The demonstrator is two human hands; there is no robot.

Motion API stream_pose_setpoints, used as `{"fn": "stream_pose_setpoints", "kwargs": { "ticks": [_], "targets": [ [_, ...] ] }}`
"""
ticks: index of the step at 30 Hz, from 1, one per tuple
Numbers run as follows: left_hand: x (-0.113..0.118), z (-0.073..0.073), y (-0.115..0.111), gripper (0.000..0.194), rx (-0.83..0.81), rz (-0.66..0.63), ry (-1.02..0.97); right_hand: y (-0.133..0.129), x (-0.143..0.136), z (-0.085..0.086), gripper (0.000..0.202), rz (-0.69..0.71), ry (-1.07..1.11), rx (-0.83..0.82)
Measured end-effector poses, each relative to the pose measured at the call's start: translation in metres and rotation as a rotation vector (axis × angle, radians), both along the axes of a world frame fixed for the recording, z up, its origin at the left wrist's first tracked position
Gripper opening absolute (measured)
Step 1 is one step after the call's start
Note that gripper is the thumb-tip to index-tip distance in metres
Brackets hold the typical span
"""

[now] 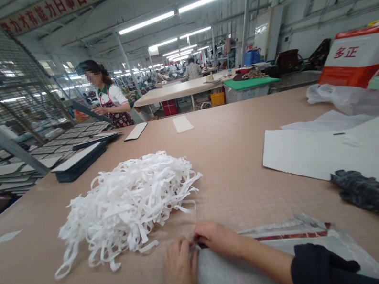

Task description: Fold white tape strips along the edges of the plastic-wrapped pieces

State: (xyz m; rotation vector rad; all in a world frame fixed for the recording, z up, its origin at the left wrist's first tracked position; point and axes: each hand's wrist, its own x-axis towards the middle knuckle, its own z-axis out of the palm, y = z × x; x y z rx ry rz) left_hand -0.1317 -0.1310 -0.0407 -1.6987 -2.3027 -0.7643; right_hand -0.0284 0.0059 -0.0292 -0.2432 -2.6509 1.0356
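At the table's near edge lies a flat grey panel (247,270) with clear plastic film (307,224) along its far side and red-patterned material showing at its edges. My left hand (180,272) is closed at the panel's far left corner. My right hand (216,239) reaches across the panel to the same corner, its fingers bent and pinching there. The fingertips of both hands meet around a small dark bit at the corner, which they mostly cover. Just beyond my hands lies a big loose heap of white fabric strips (131,205).
A dark glove (373,196) with a red cuff lies at right, by a large white board (340,150). Behind stands a red-and-white box (360,55). Stacked dark-edged panels (80,162) sit at the left edge. Beyond them a co-worker (109,97) holds a dark panel.
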Motion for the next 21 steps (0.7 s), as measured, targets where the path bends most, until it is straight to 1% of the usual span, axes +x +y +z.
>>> {"fn": "stream_pose_setpoints", "kwargs": {
  "ticks": [2, 5, 8, 11, 15, 18, 21],
  "targets": [
    [0.003, 0.006, -0.001, 0.014, -0.057, -0.05, 0.121, 0.003, -0.002, 0.0, 0.02, 0.017, -0.028, 0.02],
    [0.007, 0.013, -0.002, 0.017, -0.153, -0.081, 0.231, 0.007, -0.008, 0.0, 0.017, 0.04, -0.104, 0.058],
    [0.008, 0.012, -0.002, 0.02, -0.224, -0.112, 0.312, 0.009, -0.014, 0.0, 0.015, 0.045, -0.172, 0.114],
    [0.008, 0.008, -0.002, 0.027, -0.242, -0.133, 0.374, 0.009, -0.019, 0.002, 0.015, 0.053, -0.197, 0.138],
    [0.008, 0.007, -0.002, 0.032, -0.254, -0.152, 0.407, 0.008, -0.019, 0.006, 0.016, 0.05, -0.221, 0.139],
    [0.009, 0.011, -0.001, 0.033, -0.288, -0.145, 0.395, 0.007, -0.018, 0.009, 0.019, -0.007, -0.247, 0.13],
    [0.01, 0.013, 0.0, 0.031, -0.323, -0.106, 0.356, 0.007, -0.019, 0.008, 0.016, -0.057, -0.278, 0.116]
  ]
}}
